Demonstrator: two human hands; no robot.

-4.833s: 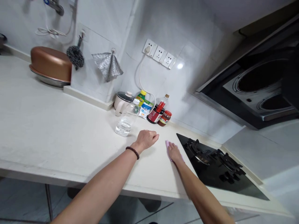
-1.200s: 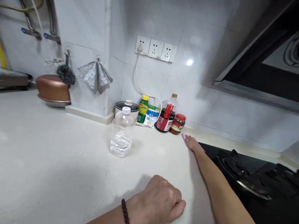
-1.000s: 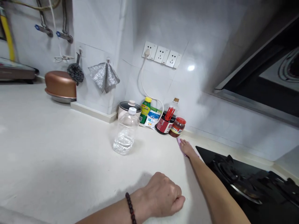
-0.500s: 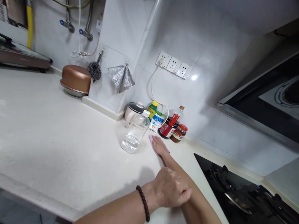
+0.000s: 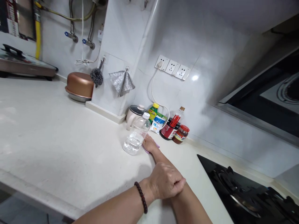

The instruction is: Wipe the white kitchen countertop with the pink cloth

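Note:
My right hand (image 5: 150, 144) lies palm down over a thin pink cloth (image 5: 146, 151) on the pale counter, holding it against the surface. Only the cloth's edges show around the fingers. Just left of that hand, partly hiding its fingertips, stands a clear plastic bottle (image 5: 136, 137) with a white cap and some clear liquid in it. My left hand (image 5: 167, 180), with a dark bead bracelet (image 5: 141, 197) at its wrist, is closed in a fist above my right forearm. Nothing shows in that fist.
Along the wall stand a lidded cream pot (image 5: 134, 115), a green bottle (image 5: 153, 112), a white-and-blue packet (image 5: 157, 123), a dark jar (image 5: 168, 130) and a red-lidded jar (image 5: 181, 134). A black gas hob (image 5: 224, 186) lies right; an upturned copper-coloured pan (image 5: 80, 84) sits left.
My right hand has slid left with the pink cloth, now partly behind the clear bottle. My left fist has shifted slightly up and left. The view has tilted a little.

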